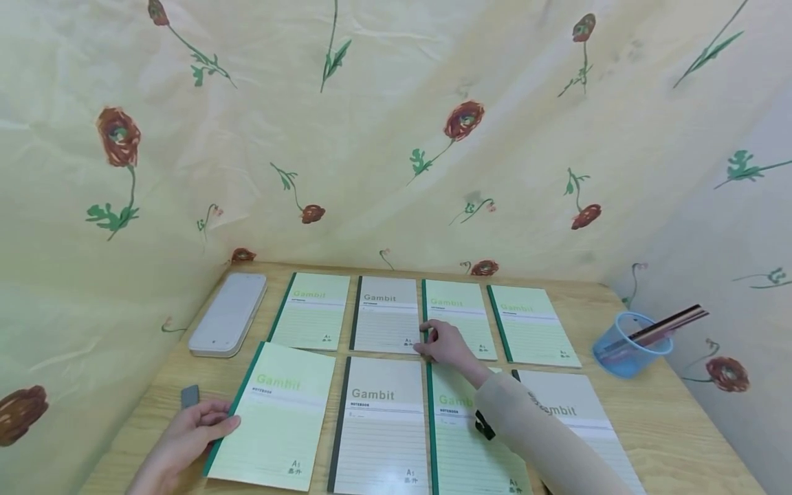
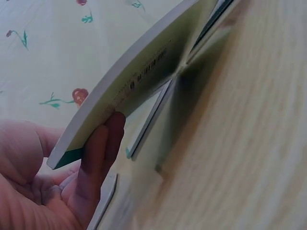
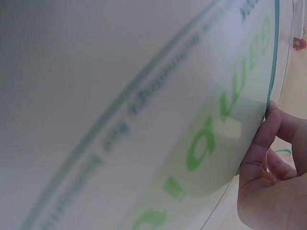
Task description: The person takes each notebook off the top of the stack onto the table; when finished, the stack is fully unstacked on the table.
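My left hand (image 1: 188,436) pinches the green-spined edge of a pale green notebook (image 1: 281,419) at the front left, thumb on its cover and fingers beneath. In the left wrist view this notebook is tilted, its back cover (image 2: 144,72) with a barcode showing. My right hand (image 1: 452,349) reaches across the front row. Its thumb and index fingertips are at the lower right corner of a grey notebook (image 1: 385,320), beside the spine of a pale green notebook (image 1: 454,313). Close in the right wrist view, a green-lettered cover (image 3: 201,139) lies before the right hand (image 3: 273,172).
Several more notebooks lie in two rows, including a grey one (image 1: 380,426) at the front and a green one (image 1: 532,323) at the back. A white case (image 1: 229,313) stands left, near a small grey object (image 1: 190,396). A blue pencil cup (image 1: 625,350) is at right.
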{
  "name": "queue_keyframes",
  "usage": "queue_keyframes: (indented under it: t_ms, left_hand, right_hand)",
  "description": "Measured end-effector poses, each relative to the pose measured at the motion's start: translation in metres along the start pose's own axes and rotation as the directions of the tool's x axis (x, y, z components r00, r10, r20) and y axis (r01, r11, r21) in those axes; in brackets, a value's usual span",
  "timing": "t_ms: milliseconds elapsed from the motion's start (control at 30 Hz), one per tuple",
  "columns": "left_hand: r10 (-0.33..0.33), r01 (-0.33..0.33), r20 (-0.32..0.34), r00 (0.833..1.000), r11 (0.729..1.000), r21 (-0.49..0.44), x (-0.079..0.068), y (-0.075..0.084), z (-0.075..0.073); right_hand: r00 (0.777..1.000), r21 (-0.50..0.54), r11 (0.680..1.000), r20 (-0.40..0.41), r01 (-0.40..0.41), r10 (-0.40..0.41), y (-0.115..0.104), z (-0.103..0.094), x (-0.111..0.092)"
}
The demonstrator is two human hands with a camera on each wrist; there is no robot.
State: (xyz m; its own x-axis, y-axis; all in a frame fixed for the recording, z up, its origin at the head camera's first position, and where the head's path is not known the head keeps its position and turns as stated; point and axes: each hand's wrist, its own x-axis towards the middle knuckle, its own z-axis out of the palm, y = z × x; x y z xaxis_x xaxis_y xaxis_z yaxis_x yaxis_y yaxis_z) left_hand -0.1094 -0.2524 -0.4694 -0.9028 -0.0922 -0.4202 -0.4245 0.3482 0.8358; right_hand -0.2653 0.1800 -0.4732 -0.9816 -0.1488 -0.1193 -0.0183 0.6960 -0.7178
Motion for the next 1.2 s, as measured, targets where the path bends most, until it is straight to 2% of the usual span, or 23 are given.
queue_keyframes:
  t_ms: [167,367,500,633,900,1200]
  left_hand:
    - [-0.002,0.002,0.002,1.0,1.0,0.016,-0.001,-0.002,0.005]
    - [0.032,-0.032,0.0,0.999,0.988,0.153,-0.002,0.0,0.008]
    - [0.036,-0.035,0.005,0.999,0.955,0.295,-0.004,0.004,0.009]
    - [0.035,-0.031,-0.004,0.999,0.921,0.389,-0.008,0.007,0.011]
    - [0.055,-0.049,0.001,0.998,0.878,0.476,-0.011,0.008,0.011]
    - [0.062,-0.056,0.002,0.998,0.878,0.476,-0.011,0.005,0.009]
  right_hand:
    - [1.0,-0.005,1.0,-0.003,0.004,-0.004,0.0,0.0,0.0]
    - [1.0,0.001,1.0,-0.002,0.004,-0.004,0.0,0.0,-0.001]
    - [1.0,0.002,1.0,-0.003,0.003,-0.003,0.0,0.001,-0.001]
    - [1.0,0.003,1.0,-0.004,-0.001,0.001,0.0,0.001,-0.001]
    - [1.0,0.003,1.0,-0.006,-0.016,0.016,0.0,0.0,-0.003]
    - [1.0,0.009,1.0,-0.001,-0.027,0.027,-0.002,0.0,-0.005]
